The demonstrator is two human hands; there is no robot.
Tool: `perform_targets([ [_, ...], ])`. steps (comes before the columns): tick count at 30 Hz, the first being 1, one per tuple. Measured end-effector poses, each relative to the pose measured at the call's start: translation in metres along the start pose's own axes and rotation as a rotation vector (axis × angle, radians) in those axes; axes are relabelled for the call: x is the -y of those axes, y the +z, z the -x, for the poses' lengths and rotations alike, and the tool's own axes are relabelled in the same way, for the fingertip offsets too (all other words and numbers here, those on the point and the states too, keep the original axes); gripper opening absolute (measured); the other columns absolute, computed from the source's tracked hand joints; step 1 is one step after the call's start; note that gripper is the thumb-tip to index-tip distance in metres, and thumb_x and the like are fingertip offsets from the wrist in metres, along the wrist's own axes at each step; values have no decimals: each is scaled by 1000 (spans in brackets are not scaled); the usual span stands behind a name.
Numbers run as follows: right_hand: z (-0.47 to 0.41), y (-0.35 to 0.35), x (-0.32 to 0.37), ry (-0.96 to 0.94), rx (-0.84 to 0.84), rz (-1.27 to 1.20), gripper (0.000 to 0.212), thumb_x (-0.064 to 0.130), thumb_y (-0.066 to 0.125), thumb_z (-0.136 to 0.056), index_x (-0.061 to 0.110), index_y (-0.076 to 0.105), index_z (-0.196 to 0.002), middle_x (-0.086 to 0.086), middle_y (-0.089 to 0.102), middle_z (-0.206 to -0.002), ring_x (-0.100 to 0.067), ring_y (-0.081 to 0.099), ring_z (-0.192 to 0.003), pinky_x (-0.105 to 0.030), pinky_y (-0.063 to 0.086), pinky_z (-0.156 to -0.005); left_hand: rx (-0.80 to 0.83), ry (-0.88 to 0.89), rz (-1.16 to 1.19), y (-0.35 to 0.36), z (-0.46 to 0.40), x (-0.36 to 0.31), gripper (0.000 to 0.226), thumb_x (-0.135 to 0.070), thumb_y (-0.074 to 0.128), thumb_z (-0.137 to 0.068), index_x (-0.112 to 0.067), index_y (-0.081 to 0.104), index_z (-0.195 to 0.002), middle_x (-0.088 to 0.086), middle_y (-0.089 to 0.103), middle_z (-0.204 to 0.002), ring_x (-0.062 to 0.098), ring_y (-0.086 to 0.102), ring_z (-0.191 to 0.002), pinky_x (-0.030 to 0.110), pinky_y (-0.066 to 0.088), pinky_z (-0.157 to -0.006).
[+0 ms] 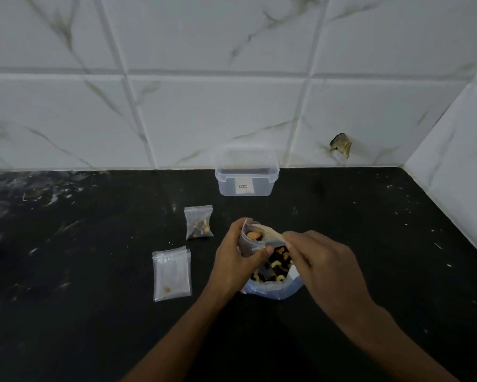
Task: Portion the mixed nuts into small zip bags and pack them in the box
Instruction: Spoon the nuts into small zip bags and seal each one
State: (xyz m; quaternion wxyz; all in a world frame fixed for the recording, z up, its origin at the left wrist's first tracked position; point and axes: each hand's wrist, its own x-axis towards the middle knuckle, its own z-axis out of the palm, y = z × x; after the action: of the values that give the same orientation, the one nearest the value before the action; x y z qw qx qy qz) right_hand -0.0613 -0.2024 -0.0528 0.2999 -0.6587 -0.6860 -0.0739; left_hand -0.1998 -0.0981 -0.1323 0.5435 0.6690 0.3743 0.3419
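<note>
My left hand (236, 257) grips a small zip bag (250, 241) held open above the big bag of mixed nuts (274, 271), which stands open on the black counter. An orange nut shows in the small bag's mouth. My right hand (322, 260) hovers at the small bag's opening with its fingertips pinched together; what they hold is hidden. A filled small zip bag (199, 222) lies to the left. A stack of empty zip bags (172, 273) lies further left and nearer. The clear plastic box (246, 172) stands open by the wall.
The black counter (94, 312) meets a white tiled wall (204, 106) at the back and another on the right (457, 166). A chipped hole (341, 147) marks the back wall tile.
</note>
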Motion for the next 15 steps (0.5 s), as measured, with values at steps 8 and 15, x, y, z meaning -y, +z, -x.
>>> perform_targets([
  [8,3,-1,0,-15,-52,55,27,17,51,-90,3,70,-103,-6,69,-81,-12,64,-63,-23,55,-54,-10,6,10,-3,-4,-3,53,-30,79,-80,-39,50,-122,-17,64,-113,-2,62,-107,20,52,-87],
  [15,12,7,-35,449,38,-101,13,9,60,-90,13,73,-89,2,70,-77,-5,62,-65,-21,52,-59,-19,-24,22,-14,7,10,60,-44,76,-76,-34,50,-129,-17,62,-117,2,60,-112,33,53,-95],
])
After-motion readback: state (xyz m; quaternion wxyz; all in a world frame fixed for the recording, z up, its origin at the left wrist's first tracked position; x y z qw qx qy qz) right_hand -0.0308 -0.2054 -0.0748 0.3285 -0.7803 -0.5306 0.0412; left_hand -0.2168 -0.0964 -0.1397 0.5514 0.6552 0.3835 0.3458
